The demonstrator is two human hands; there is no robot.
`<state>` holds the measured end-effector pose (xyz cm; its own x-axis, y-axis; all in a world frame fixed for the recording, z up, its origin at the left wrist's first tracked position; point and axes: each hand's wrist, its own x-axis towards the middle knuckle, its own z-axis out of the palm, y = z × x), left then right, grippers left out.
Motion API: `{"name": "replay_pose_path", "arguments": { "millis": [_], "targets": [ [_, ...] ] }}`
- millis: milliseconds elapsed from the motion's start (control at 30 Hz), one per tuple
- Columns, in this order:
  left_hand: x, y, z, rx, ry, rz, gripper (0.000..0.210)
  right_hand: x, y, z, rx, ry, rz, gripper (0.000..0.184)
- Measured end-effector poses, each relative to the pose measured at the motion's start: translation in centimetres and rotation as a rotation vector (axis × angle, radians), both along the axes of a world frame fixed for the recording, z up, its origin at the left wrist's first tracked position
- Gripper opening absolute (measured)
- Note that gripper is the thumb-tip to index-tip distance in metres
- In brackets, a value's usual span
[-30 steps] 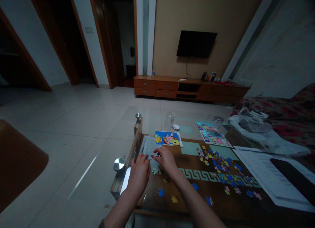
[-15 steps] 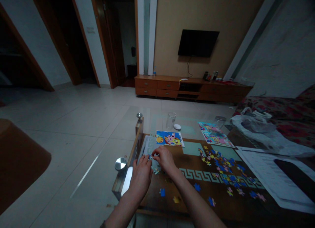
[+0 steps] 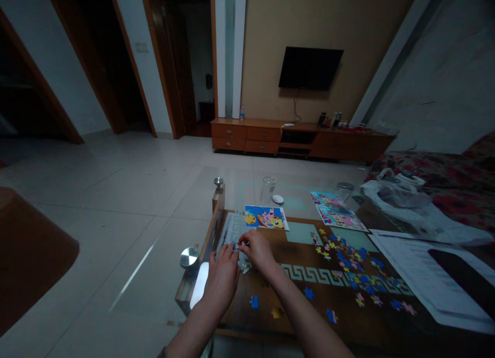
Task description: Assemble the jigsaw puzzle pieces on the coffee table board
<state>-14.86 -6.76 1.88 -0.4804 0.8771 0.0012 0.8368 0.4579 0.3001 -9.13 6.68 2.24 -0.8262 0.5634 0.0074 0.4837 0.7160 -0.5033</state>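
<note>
My left hand (image 3: pixel 224 271) lies palm down at the left end of the glass table, its fingers stretched over a few joined puzzle pieces (image 3: pixel 235 246). Close beside it, my right hand (image 3: pixel 256 248) pinches a small puzzle piece between thumb and fingers at the same spot; the fingers mostly cover it. More small pieces (image 3: pixel 245 268) sit just right of my left hand. Nearer to me lie a blue puzzle piece (image 3: pixel 254 302) and a yellow one (image 3: pixel 277 312). Beyond my hands is a cartoon picture card (image 3: pixel 265 217).
Loose puzzle pieces (image 3: pixel 351 260) spread over the table's right half. Behind them lies a second picture sheet (image 3: pixel 338 212). Glass jars (image 3: pixel 268 189) and a white lid (image 3: pixel 277 199) stand farther back. Papers (image 3: pixel 417 280), a dark phone-like slab (image 3: pixel 460 275) and a plastic bag (image 3: pixel 410 208) are at right.
Both hands stay almost in place, with only a slight shift of the right fingers at the pieces. The whole view has moved very slightly.
</note>
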Motion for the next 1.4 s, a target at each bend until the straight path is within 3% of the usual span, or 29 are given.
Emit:
{"name": "replay_pose_path", "arguments": {
  "millis": [833, 1400],
  "targets": [
    [0.0, 0.0, 0.1, -0.003, 0.006, -0.001, 0.039, 0.4, 0.0, 1.0, -0.013, -0.055, 0.015, 0.014],
    [-0.2, -0.1, -0.5, 0.014, -0.020, -0.018, 0.039, 1.0, 1.1, 0.2, -0.023, 0.018, -0.032, 0.021]
  ]
}}
